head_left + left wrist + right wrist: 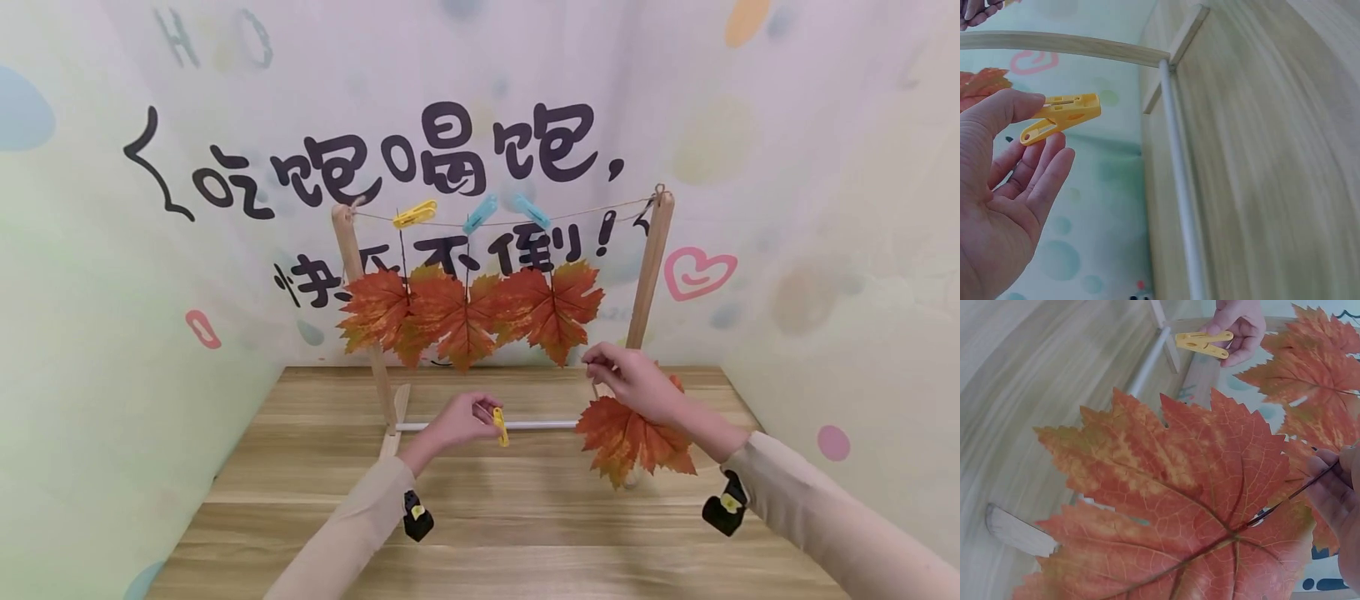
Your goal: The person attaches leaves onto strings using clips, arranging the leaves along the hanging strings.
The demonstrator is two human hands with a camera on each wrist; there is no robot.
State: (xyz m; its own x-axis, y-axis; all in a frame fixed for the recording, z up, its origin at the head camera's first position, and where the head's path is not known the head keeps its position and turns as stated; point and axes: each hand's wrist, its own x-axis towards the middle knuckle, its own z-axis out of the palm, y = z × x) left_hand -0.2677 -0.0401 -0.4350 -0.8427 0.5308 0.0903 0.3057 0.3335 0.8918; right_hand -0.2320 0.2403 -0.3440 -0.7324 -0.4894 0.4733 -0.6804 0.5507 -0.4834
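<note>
Between thumb and fingers, my left hand (pixel 467 419) pinches a yellow clothespin (pixel 1066 115) by its handle end, over the table. My right hand (pixel 633 379) pinches the dark stem of an orange-red maple leaf (pixel 1179 512), which hangs below the fingers near the right post. Above and between the hands, several similar maple leaves (pixel 461 312) hang from a thin string (pixel 600 208). A yellow clothespin (pixel 415 214) and two blue clothespins (pixel 481 214) hold their stems at the string. The held leaf covers the lower part of the right post in the head view.
Two wooden posts (pixel 651 271) carry the string, tied at their tops. A white rod (pixel 540 425) joins them low down, above the wooden table (pixel 480 517). Behind the frame hangs a pale printed wall covering (pixel 480 67) with dark lettering.
</note>
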